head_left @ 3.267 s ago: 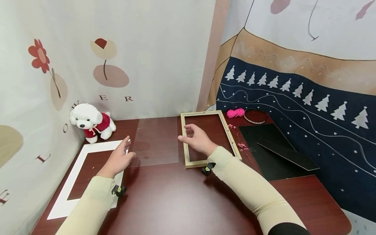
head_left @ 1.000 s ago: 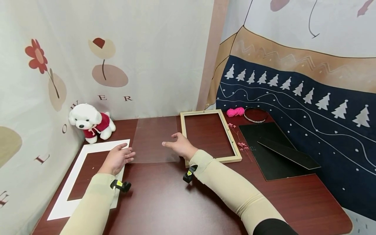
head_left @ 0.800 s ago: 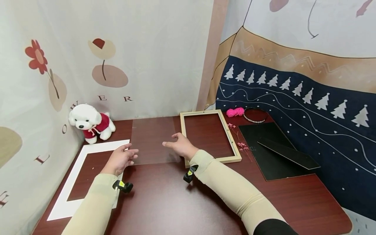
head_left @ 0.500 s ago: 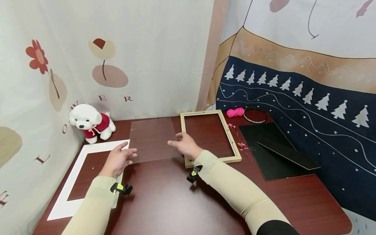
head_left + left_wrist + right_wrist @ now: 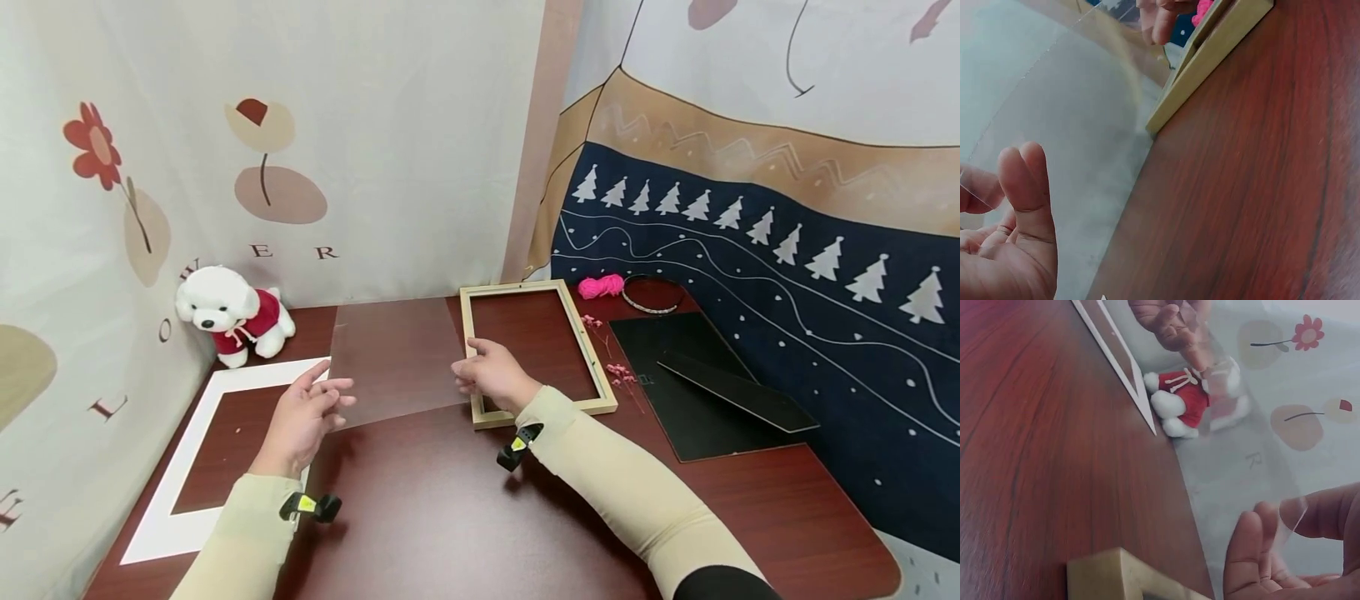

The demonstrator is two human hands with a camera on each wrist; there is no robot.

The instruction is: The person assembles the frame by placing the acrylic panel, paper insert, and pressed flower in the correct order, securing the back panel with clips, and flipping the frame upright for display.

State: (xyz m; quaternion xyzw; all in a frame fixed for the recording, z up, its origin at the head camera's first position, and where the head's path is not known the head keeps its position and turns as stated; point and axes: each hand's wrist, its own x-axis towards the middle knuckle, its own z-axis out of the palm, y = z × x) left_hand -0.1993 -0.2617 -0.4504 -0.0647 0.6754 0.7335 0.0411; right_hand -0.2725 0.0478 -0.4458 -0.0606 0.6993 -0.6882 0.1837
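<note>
A clear sheet with thin edges is held between my two hands, above the dark red table. My left hand pinches its left edge; the fingers and thumb show close up in the left wrist view. My right hand grips the opposite edge, where a sheet corner sits between thumb and fingers in the right wrist view. Beneath the right hand lies a pale wooden picture frame, partly hidden by it. A white mat board with a rectangular cutout lies under the left hand and forearm.
A white plush dog in red stands at the back left. Right of the frame are pink flower sprigs, pink yarn, a hoop and a black backing board with its raised stand. Curtains border the table.
My right hand moves right from the sheet area to over the frame's left side. The clear sheet shifts and tilts slightly between the hands; my left hand moves only slightly.
</note>
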